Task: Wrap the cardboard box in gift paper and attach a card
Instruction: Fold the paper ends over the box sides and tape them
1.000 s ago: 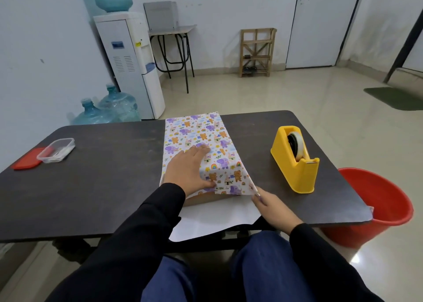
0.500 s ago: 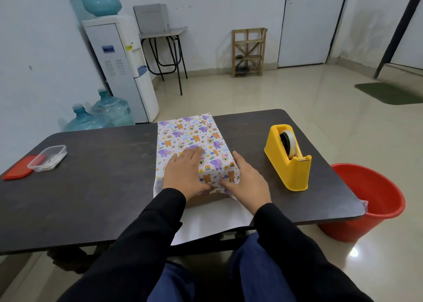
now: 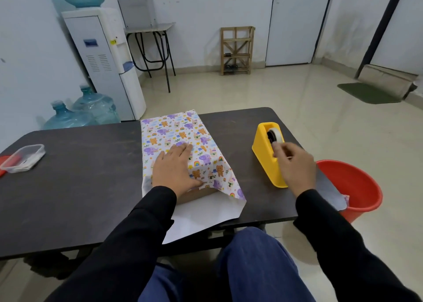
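Nearest are the person's knees in blue trousers and two black sleeves reaching over the edge of a dark, matt table (image 3: 91,176) whose top is scuffed with pale marks. The gift paper (image 3: 180,132), printed with purple elephants, orange bears and rainbows, lies at the table's middle, its white underside spread toward the person and hanging over the near edge. The cardboard box (image 3: 196,195) sits under the paper, with only a brown strip of its near end showing. The left hand (image 3: 176,169) lies flat on top with straight fingers, pressing the paper down on the box. To the right, the right hand (image 3: 294,164) is at the near end of a yellow tape dispenser (image 3: 265,150) that carries a tape roll (image 3: 275,134). Its fingers are curled and blurred, so whether they pinch tape cannot be told. A red bucket (image 3: 357,182) stands on the floor just past the table's right corner. At the far left edge of the table is a clear plastic container (image 3: 23,157). Beyond lies a glossy beige tiled floor, with water bottles (image 3: 91,109) and a white water dispenser (image 3: 103,61) against the left wall, a small folding table (image 3: 151,27), a wooden rack (image 3: 237,50), a white door (image 3: 295,22) and a green mat (image 3: 368,93). The water dispenser bears a blue panel and a yellow sticker, both too small to read.
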